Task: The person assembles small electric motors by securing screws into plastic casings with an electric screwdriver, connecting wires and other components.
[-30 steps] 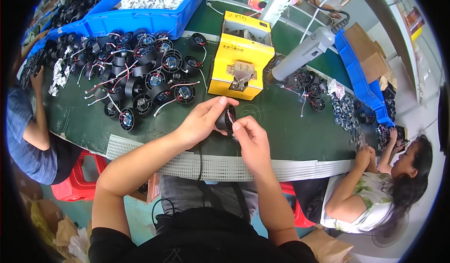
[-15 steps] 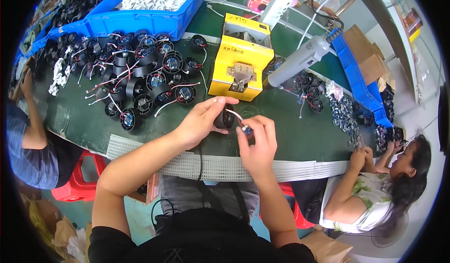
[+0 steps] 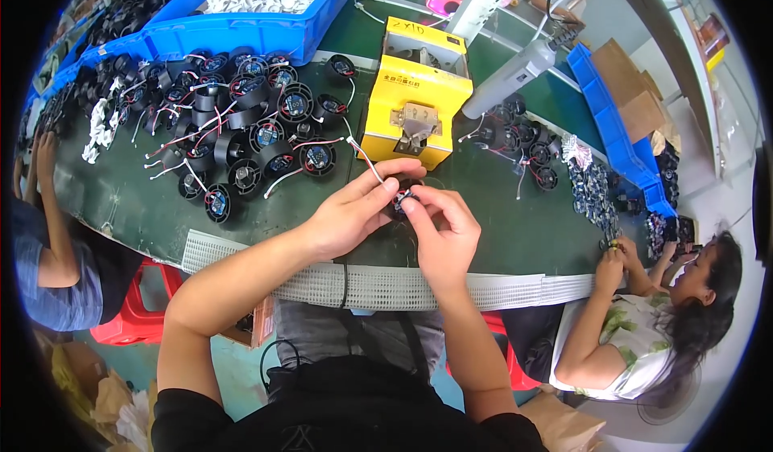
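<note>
In front of the yellow machine, my left hand [image 3: 354, 212] is closed around a black round housing [image 3: 394, 212], mostly hidden by fingers. My right hand [image 3: 448, 235] pinches a small circuit board [image 3: 405, 198] with thumb and fingers, against the housing's open face. A thin red and white wire [image 3: 367, 160] runs up from my left thumb and ends in a small white plug. Left of my hands lies a heap of similar black round housings [image 3: 268, 136], several with blue circuit boards and loose wires.
A yellow machine [image 3: 416, 90] stands just beyond my hands, with a grey cylindrical tool [image 3: 511, 78] beside it. Blue bins [image 3: 241, 41] of white parts are at the far left. Small boards [image 3: 592, 190] lie at right near a co-worker [image 3: 644, 331]; another person [image 3: 56, 267] sits left.
My right hand has brought the circuit board left onto the housing. The wire, earlier between my hands, now points up past my left thumb. The grey tool has shifted up slightly.
</note>
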Motion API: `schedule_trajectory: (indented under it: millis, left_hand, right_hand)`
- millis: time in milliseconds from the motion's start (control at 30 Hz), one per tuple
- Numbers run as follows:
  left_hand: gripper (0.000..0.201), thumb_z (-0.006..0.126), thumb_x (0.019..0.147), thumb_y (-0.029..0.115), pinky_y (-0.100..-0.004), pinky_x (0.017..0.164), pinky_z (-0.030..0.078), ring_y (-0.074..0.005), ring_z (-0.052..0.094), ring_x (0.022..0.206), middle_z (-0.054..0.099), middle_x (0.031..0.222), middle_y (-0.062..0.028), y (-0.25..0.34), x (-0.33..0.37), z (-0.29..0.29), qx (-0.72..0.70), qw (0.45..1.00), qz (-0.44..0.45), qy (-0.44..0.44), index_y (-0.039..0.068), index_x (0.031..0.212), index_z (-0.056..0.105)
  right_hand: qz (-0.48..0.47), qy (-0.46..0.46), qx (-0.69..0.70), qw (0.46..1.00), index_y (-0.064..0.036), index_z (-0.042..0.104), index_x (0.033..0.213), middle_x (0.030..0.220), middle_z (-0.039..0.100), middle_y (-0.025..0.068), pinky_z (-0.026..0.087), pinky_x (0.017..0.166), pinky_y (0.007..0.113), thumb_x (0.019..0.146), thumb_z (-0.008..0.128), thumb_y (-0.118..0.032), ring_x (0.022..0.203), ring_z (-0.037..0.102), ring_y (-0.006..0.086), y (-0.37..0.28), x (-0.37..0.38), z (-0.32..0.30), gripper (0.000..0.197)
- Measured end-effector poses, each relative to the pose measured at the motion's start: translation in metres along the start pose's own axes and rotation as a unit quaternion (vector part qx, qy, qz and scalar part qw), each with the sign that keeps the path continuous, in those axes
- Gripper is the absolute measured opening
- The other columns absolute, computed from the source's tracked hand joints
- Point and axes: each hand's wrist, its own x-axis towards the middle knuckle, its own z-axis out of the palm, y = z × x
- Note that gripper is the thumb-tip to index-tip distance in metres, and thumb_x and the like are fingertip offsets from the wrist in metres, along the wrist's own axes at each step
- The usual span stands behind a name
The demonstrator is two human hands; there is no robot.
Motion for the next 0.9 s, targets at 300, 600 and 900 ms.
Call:
schedule_trajectory:
  millis: [300,600,900]
  left_hand:
    - [0.047,0.05,0.101,0.018,-0.0351,0.1,0.048,-0.0172,0.05,0.12,0.048,0.133,-0.008,-0.003,0.001,0.001,0.162,0.986,-0.039,0.023,0.007,0.145,0.035]
    - [0.035,0.056,0.092,0.001,-0.0381,0.08,0.061,-0.0233,0.064,0.095,0.057,0.107,-0.0102,0.004,0.003,-0.009,0.108,0.97,-0.131,0.173,-0.001,0.127,0.048]
    - [0.036,0.051,0.093,0.001,-0.0344,0.076,0.061,-0.0229,0.066,0.084,0.053,0.109,-0.0146,0.001,0.009,-0.014,0.125,0.955,-0.157,0.219,-0.004,0.128,0.043]
  right_hand:
    - [0.119,-0.007,0.118,0.986,0.0014,0.059,0.104,0.088,0.065,0.0045,0.052,0.069,0.021,0.088,0.067,-0.001,0.078,0.062,0.0092,0.002,0.01,0.001,0.018]
    - [-0.007,0.048,-0.103,0.994,0.0005,0.046,0.133,0.11,0.064,0.0171,0.051,0.085,0.035,0.081,0.076,-0.023,0.095,0.064,0.0235,0.017,0.147,-0.033,0.064]
    - [-0.118,0.105,0.172,0.972,0.001,0.037,0.126,0.062,0.052,0.0052,0.041,0.045,0.028,0.09,0.055,-0.001,0.045,0.048,0.0122,-0.036,0.132,0.038,0.04]
